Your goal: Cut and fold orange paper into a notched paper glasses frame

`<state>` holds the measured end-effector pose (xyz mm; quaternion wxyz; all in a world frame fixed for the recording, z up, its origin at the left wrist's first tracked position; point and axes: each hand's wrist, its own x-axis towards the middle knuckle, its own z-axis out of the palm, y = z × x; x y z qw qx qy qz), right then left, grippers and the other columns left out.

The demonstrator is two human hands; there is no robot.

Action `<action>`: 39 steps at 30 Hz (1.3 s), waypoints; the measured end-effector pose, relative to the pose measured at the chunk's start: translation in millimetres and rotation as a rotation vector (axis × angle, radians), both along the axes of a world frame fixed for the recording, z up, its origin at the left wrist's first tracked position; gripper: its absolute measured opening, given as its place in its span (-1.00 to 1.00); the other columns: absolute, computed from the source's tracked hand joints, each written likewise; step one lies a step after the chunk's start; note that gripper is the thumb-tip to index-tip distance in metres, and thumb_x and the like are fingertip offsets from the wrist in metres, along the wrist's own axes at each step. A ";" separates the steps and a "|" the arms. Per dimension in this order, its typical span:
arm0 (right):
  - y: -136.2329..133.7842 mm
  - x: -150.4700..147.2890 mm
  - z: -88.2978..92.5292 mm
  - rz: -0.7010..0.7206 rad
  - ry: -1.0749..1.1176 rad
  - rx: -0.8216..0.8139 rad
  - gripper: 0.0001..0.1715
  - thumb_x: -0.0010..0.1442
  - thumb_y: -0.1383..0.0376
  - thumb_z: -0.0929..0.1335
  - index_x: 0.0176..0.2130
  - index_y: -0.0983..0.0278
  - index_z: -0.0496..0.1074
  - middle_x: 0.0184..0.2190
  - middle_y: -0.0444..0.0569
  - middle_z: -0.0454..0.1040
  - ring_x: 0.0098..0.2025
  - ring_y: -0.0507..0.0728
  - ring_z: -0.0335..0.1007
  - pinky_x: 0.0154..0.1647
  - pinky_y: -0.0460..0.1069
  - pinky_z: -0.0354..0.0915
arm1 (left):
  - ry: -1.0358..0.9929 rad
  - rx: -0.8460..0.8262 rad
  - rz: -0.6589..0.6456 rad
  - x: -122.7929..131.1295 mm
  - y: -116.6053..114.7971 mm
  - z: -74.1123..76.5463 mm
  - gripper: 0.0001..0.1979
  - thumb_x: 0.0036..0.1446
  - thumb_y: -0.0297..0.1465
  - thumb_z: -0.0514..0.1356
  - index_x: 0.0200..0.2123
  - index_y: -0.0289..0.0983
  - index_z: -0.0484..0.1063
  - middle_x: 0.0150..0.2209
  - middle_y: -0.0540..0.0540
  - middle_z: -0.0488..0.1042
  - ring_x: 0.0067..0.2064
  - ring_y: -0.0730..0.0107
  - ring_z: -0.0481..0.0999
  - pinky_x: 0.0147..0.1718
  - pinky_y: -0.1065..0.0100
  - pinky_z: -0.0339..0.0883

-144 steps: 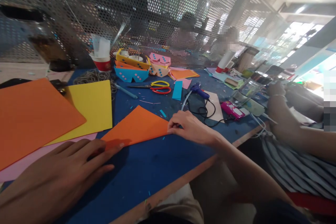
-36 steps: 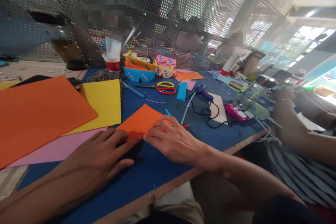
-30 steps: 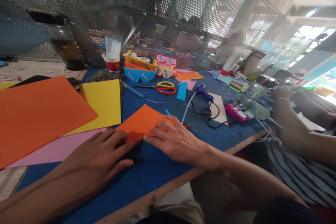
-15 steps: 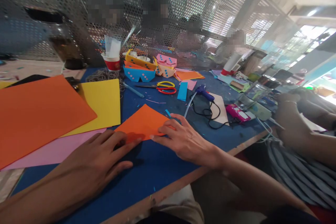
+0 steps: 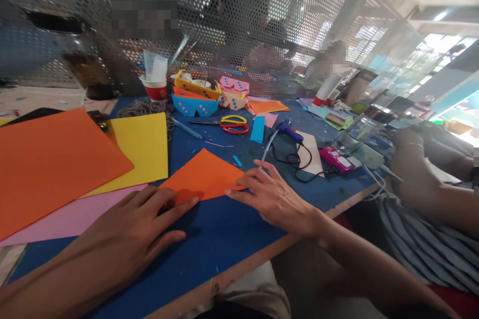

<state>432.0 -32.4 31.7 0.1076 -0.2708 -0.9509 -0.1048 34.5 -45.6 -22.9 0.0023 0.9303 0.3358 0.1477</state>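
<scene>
A folded orange sheet of paper (image 5: 204, 174), roughly triangular, lies on the blue tabletop in front of me. My left hand (image 5: 145, 229) rests on its left part, fingers stretched and the index finger pressed along the near edge, the thumb apart on the table. At the right corner is my right hand (image 5: 269, 192), its thumb and bent fingers closed on the paper's edge. A small blue strip (image 5: 237, 160) lies just beyond that corner. Whether paper lies under the right fingertips is partly hidden.
Left are large orange (image 5: 56, 164), yellow (image 5: 144, 147) and pink sheets (image 5: 86, 214). Behind lie scissors (image 5: 234, 124), a light-blue pen (image 5: 189, 129), folded paper pieces (image 5: 196, 104) and a paper cup (image 5: 155, 88). A glue gun (image 5: 290, 132) with cord lies right, near a co-worker's arm (image 5: 422, 174).
My right hand has slid right along the orange paper's near edge to its corner. The left hand stays pressed on the paper. The view has shifted slightly.
</scene>
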 end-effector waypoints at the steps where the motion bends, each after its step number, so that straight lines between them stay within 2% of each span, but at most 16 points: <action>1: -1.0 1.6 0.8 -0.005 0.001 -0.005 -0.37 0.59 0.56 0.35 0.46 0.13 0.56 0.25 0.03 0.73 0.32 0.26 0.50 0.69 0.43 0.19 | -0.001 0.001 0.002 -0.7 0.5 -1.3 -0.41 0.68 0.04 0.20 0.65 0.19 0.39 0.17 -0.08 0.71 0.06 0.04 0.66 0.08 0.11 0.54; 7: -6.1 7.3 3.0 -0.034 0.018 -0.047 -0.28 0.51 0.64 0.31 0.44 0.16 0.58 0.24 0.03 0.73 0.33 0.26 0.49 0.70 0.45 0.19 | 0.002 -0.004 0.001 -3.2 3.6 -4.7 -0.41 0.65 0.05 0.23 0.62 0.20 0.42 0.17 -0.08 0.72 0.06 0.02 0.66 0.08 0.10 0.54; 13: -6.8 16.5 1.7 -0.051 0.083 -0.005 -0.34 0.48 0.67 0.29 0.34 0.26 0.63 0.20 0.09 0.73 0.32 0.27 0.50 0.67 0.43 0.24 | -0.024 0.013 -0.013 -5.2 5.3 -6.7 -0.39 0.65 0.06 0.23 0.64 0.21 0.40 0.15 -0.08 0.73 0.02 0.02 0.64 0.05 0.11 0.53; 19: -8.1 30.7 -3.3 -0.124 0.115 0.022 -0.33 0.47 0.69 0.27 0.30 0.21 0.64 0.20 0.06 0.74 0.29 0.27 0.51 0.65 0.43 0.26 | -0.023 0.007 -0.003 -10.4 8.4 -14.4 -0.36 0.63 0.09 0.24 0.65 0.25 0.37 0.11 -0.08 0.73 0.01 0.00 0.64 0.05 0.10 0.51; 23: -14.5 21.7 0.0 -0.115 0.116 0.014 -0.33 0.51 0.68 0.26 0.36 0.24 0.60 0.26 0.07 0.71 0.36 0.26 0.47 0.68 0.40 0.23 | -0.021 0.002 -0.003 -10.0 9.0 -15.4 -0.37 0.63 0.10 0.22 0.65 0.29 0.37 0.10 -0.04 0.74 0.02 0.00 0.66 0.07 0.10 0.52; 28: -18.6 -2.7 6.1 -0.079 0.017 -0.042 -0.34 0.61 0.59 0.27 0.49 0.20 0.52 0.31 0.07 0.67 0.42 0.28 0.44 0.72 0.41 0.20 | -0.048 -0.002 0.089 -6.0 3.8 -9.4 -0.48 0.69 0.07 0.09 0.53 0.24 0.54 0.08 -0.06 0.74 0.06 -0.02 0.69 0.10 0.06 0.56; 34: -16.5 -9.3 6.9 -0.088 -0.016 -0.073 -0.39 0.61 0.56 0.32 0.47 0.19 0.55 0.31 0.08 0.67 0.44 0.29 0.44 0.74 0.44 0.17 | 0.050 -0.016 0.034 -9.8 4.4 -8.2 -0.43 0.64 0.12 0.20 0.59 0.26 0.46 0.11 -0.05 0.73 0.06 0.00 0.68 0.07 0.10 0.59; 39: -18.6 7.1 7.3 -0.119 0.043 -0.055 -0.39 0.56 0.61 0.32 0.39 0.19 0.61 0.26 0.08 0.70 0.42 0.29 0.45 0.70 0.43 0.21 | -0.002 -0.018 0.156 2.0 -8.2 -8.3 -0.38 0.72 0.18 -0.03 0.49 0.14 0.61 0.09 -0.12 0.66 0.12 -0.07 0.60 0.16 -0.02 0.51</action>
